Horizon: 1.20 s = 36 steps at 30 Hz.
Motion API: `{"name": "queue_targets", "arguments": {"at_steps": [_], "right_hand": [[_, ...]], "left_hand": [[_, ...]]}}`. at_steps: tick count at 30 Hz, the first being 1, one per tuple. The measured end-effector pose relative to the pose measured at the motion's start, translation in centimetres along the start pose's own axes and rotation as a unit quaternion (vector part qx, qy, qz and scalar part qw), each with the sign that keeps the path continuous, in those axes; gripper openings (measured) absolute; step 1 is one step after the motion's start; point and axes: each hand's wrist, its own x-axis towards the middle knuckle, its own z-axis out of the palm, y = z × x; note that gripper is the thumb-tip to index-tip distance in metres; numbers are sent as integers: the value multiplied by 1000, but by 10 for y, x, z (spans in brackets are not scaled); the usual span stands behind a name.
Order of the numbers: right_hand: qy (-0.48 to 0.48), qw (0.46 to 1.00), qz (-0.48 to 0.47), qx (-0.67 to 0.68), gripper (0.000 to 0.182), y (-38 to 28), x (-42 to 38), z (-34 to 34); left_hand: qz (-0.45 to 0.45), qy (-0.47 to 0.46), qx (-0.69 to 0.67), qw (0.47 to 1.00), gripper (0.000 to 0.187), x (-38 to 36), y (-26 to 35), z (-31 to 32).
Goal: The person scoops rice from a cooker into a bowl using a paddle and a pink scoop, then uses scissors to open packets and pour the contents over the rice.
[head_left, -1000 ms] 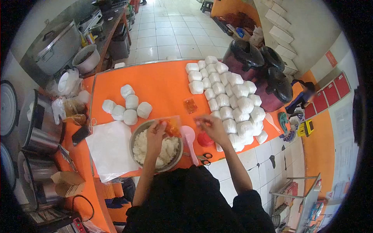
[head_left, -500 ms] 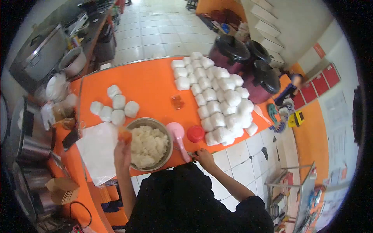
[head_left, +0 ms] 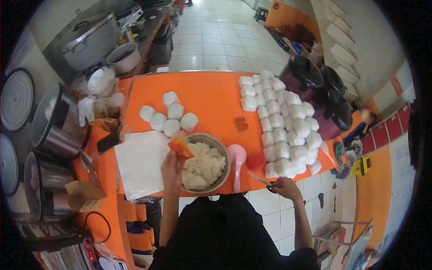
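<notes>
My left hand (head_left: 171, 173) is closed on a small clear sachet of orange-red sauce (head_left: 181, 147), held over the left rim of a metal bowl (head_left: 228, 173). White cooked rice (head_left: 203, 165) fills much of that bowl. A pair of scissors (head_left: 265, 181) with dark handles is in my right hand (head_left: 288, 188), its blades pointing left over the table's near edge. Between the bowl and the scissors lies a pink rice paddle (head_left: 236, 162), with a red round container (head_left: 255, 162) beside it. Another sauce sachet (head_left: 240, 123) rests flat on the orange table (head_left: 207, 101).
Many white wrapped bundles (head_left: 282, 121) are piled on the right, and several more (head_left: 175, 111) sit at the left. White paper sheets (head_left: 140, 162) and a dark phone (head_left: 108, 141) lie left of the bowl. Dark-lidded pots (head_left: 310, 78) stand behind the pile. Another person (head_left: 362, 123) is at far right.
The camera view has shifted, moving the table rightward in the picture. My right hand has drawn away from the paddle to the right, bringing the scissors into clear view. The sachet stays in my left hand.
</notes>
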Motion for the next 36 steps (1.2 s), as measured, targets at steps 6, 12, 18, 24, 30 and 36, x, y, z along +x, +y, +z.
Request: {"name": "queue_targets", "arguments": {"at_steps": [6, 12, 18, 24, 30, 36], "right_hand": [[-47, 946, -109, 300, 29, -117, 34, -19], [-164, 952, -210, 153, 28, -170, 77, -17], [-219, 925, -181, 253, 28, -181, 86, -18], [-242, 915, -214, 243, 20, -173, 79, -28], [-222, 932, -228, 175, 13, -166, 75, -25], [-210, 930, -230, 197, 13, -155, 73, -18]], "left_hand": [[62, 15, 96, 993, 30, -19, 4, 20], [100, 18, 188, 977, 30, -35, 14, 18], [115, 4, 208, 971, 29, -46, 29, 15], [84, -26, 228, 970, 26, -47, 37, 6], [65, -93, 261, 959, 24, -46, 40, 7], [44, -119, 265, 956, 26, -44, 39, 7]]}}
